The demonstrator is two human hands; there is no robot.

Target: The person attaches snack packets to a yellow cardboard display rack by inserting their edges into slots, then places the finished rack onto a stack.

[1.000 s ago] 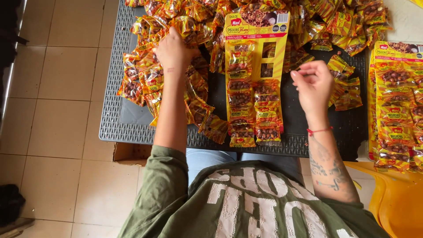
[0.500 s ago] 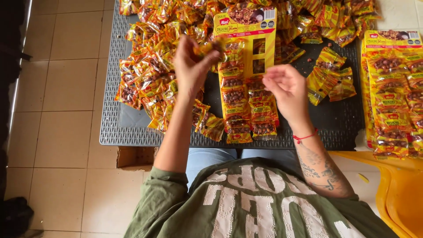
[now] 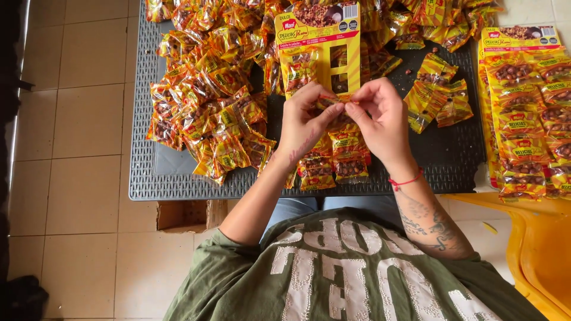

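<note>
Both hands (image 3: 345, 116) — packet (image 3: 331, 104) between fingertips

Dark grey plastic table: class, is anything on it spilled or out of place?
Yes. A few small brown bits lie loose on the dark grey plastic table, beside the scattered yellow snack packets, apparently spilled nuts.

Olive-green T-shirt (image 3: 351, 279) with large pale lettering, red string bracelet (image 3: 405, 181), dark forearm tattoo (image 3: 431, 223)
</note>
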